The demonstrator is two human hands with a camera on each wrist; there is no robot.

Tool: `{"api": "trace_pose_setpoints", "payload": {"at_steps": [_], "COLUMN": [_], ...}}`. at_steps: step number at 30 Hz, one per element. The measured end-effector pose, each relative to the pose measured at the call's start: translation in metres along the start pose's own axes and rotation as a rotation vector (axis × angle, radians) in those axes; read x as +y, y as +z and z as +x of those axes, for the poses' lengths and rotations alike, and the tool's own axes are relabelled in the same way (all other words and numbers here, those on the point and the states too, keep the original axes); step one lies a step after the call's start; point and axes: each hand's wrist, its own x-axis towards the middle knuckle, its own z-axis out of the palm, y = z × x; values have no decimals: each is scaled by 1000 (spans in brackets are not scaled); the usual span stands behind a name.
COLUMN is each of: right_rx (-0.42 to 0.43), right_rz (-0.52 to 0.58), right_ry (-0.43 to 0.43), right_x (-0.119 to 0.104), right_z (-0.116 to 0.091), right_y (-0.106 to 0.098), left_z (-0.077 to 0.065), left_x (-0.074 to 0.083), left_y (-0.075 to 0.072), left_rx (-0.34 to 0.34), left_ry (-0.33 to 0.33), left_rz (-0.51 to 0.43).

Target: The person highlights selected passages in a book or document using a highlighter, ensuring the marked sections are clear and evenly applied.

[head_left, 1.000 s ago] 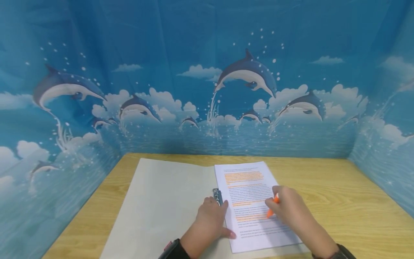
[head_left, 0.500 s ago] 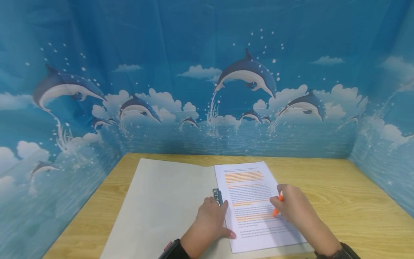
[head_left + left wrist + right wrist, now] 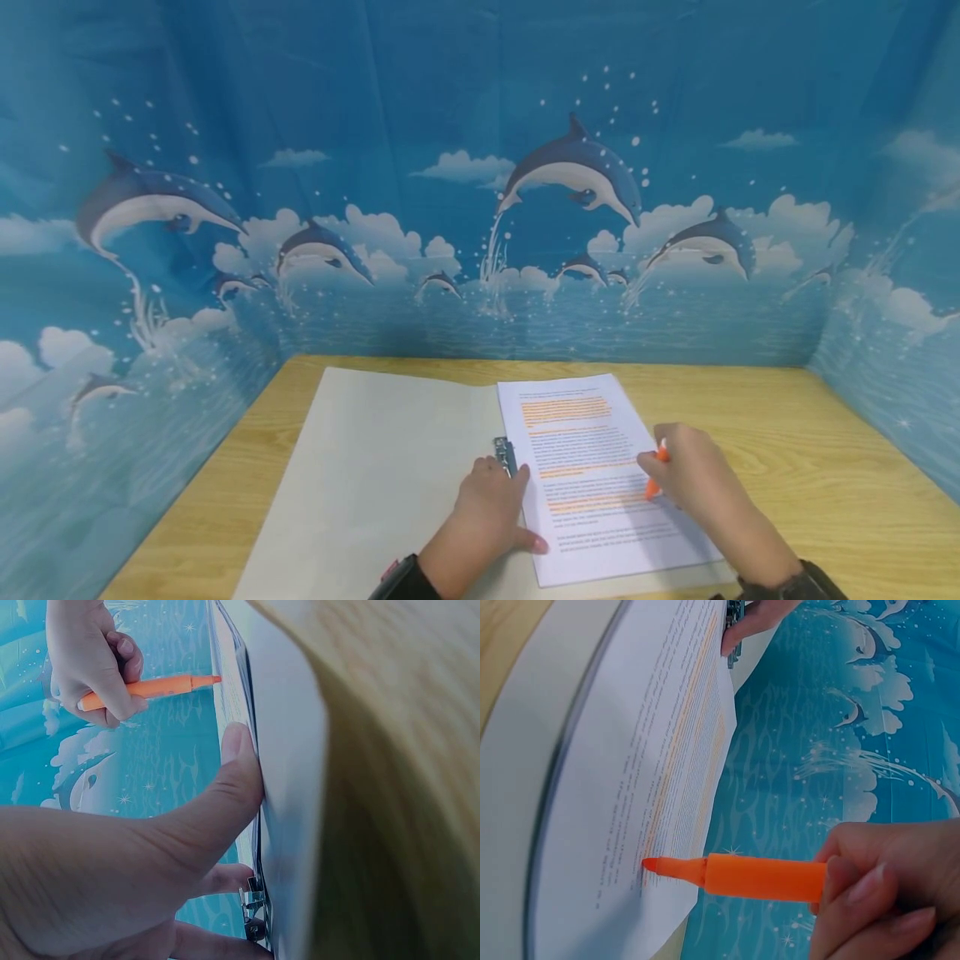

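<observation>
An orange highlighter [image 3: 765,877] is gripped in my right hand [image 3: 697,471], its tip right at a line of text in the lower half of the printed sheet [image 3: 600,562]. Several orange-marked lines show higher on that page. The sheet tops a stack of paper on the right side of an opened pale folder [image 3: 375,467]. My left hand [image 3: 487,504] rests spread along the stack's left edge, its thumb on the paper's margin. Beside its fingers sits a metal clip [image 3: 504,454] at the folder's fold, seen also in the left wrist view.
A wooden table [image 3: 787,450] lies under the folder and extends to both sides. Behind and around it hangs a blue curtain [image 3: 450,100] printed with dolphins, clouds and waves. Dark bands or cuffs circle both wrists.
My right hand has slid steadily to the right with the highlighter, along a text line towards the page's right edge. The left hand and the folder have stayed in place.
</observation>
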Motion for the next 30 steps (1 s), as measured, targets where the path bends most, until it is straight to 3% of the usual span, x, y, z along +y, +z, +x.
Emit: {"api": "trace_pose_setpoints", "payload": {"at_steps": [7, 21, 26, 30], "right_rx": [-14, 42, 14, 93], "right_rz": [-18, -82, -76, -50], "right_ry": [35, -12, 11, -34], "right_x": [2, 3, 4, 0], "right_z": [2, 2, 3, 1], "right_y": [-2, -4, -7, -11], "left_z": [-1, -1, -2, -2], "left_x": [-1, 0, 0, 1], "left_y": [0, -2, -2, -2], "left_rx": [9, -11, -16, -10], "left_ry": [3, -14, -17, -17], "left_rz": [-7, -35, -28, -28]}}
